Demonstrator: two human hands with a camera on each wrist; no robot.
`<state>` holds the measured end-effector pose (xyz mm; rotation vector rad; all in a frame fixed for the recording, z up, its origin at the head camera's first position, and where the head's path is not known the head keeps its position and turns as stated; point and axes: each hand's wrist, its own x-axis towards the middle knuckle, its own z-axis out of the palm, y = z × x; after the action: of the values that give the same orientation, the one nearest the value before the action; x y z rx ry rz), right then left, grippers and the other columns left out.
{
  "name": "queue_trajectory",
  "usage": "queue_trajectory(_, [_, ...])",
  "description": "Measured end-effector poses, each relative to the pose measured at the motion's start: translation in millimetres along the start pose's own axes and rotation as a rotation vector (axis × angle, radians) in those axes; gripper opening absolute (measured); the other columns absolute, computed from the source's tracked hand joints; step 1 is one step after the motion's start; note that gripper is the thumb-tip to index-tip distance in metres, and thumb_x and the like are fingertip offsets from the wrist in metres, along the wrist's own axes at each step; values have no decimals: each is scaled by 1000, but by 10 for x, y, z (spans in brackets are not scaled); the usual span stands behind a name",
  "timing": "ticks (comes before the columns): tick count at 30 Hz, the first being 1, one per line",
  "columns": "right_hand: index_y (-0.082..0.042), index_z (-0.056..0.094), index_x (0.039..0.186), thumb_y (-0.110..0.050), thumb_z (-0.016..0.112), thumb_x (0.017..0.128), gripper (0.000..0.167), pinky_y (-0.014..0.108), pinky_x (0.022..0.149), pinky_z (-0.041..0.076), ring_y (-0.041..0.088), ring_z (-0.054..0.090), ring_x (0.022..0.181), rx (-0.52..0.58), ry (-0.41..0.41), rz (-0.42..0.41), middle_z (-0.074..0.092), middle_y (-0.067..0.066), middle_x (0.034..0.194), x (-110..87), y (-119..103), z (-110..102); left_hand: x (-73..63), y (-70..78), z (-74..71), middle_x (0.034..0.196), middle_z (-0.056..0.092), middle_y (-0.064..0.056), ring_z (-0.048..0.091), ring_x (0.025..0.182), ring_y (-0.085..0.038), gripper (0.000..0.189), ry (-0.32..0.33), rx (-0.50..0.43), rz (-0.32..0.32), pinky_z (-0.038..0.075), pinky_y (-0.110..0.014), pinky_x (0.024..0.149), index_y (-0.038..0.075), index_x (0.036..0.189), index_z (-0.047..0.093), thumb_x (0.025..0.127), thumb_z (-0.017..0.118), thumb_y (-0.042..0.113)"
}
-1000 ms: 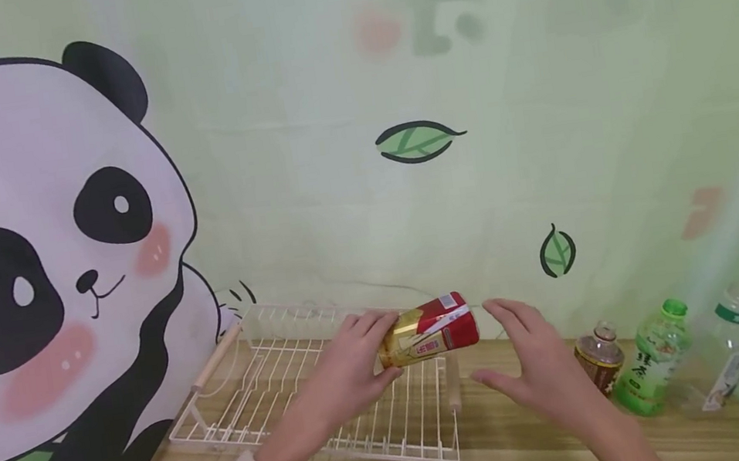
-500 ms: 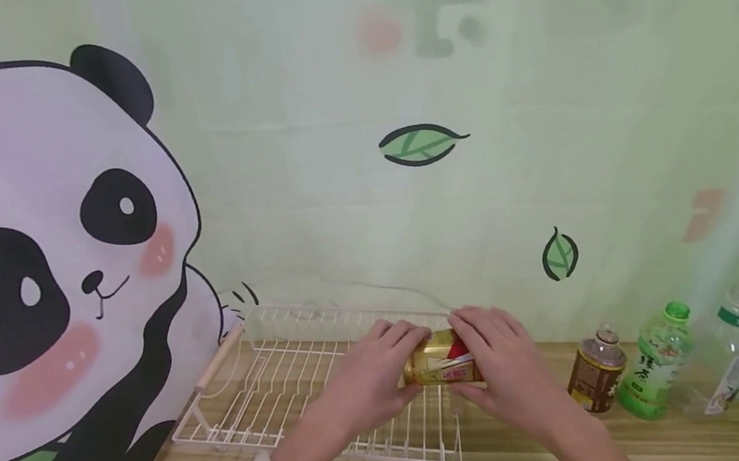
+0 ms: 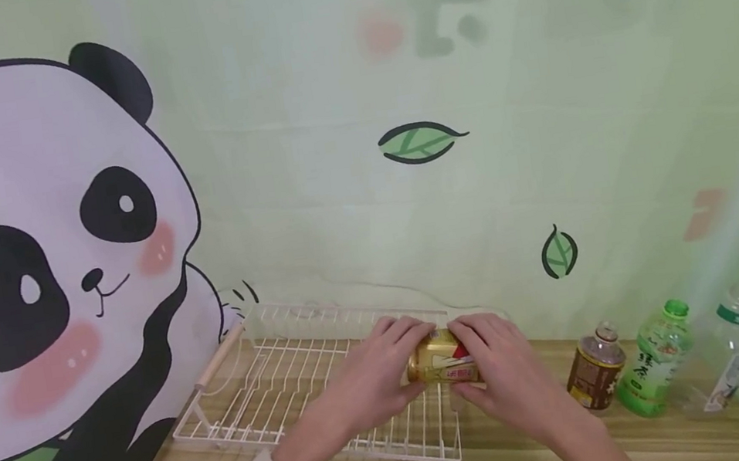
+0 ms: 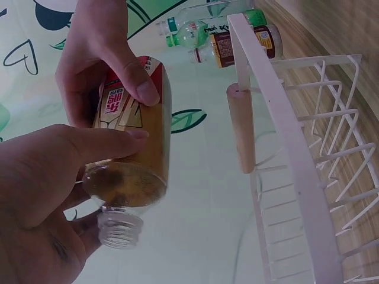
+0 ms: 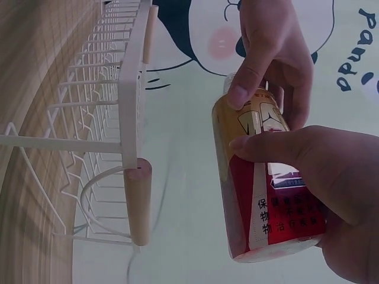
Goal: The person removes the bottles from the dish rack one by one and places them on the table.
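Note:
A plastic bottle with a gold and red label lies sideways between both hands, above the front right part of a white wire dish rack. My left hand grips it toward the neck end, thumb along the label. With thumb and fingers round the red base end, my right hand holds the other half. In the left wrist view the bottle shows a clear threaded neck without a cap. Red label with dark print covers the base half of the bottle in the right wrist view.
The dish rack has wooden handles and stands on a wood-grain table. To the right stand a brown-labelled bottle, a green tea bottle and a clear bottle. A panda-printed cloth hangs behind.
My right hand has come in from the right and taken hold of the bottle's red end. The bottle has shifted slightly right and down; over the last half second little differs.

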<state>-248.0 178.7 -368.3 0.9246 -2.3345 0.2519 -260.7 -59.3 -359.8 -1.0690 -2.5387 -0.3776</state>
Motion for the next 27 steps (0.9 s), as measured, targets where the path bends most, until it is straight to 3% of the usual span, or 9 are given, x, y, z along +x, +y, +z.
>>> queue_trajectory(10, [1, 63, 133, -27, 100, 71, 78, 55, 105, 51, 34, 60, 121, -14, 6, 18, 64, 14, 129, 13, 4, -2, 25, -9, -24, 148, 59, 0, 51, 135, -20, 79, 16, -16, 19, 49, -34, 113, 13, 154, 52, 86, 91, 23])
queue_trajectory(27, [-1, 64, 136, -33, 102, 70, 82, 56, 104, 50, 34, 59, 119, -8, 19, 42, 62, 13, 128, 59, -35, 21, 50, 60, -103, 149, 58, -2, 51, 137, -22, 80, 23, 88, 26, 49, -31, 112, 10, 153, 53, 86, 92, 24])
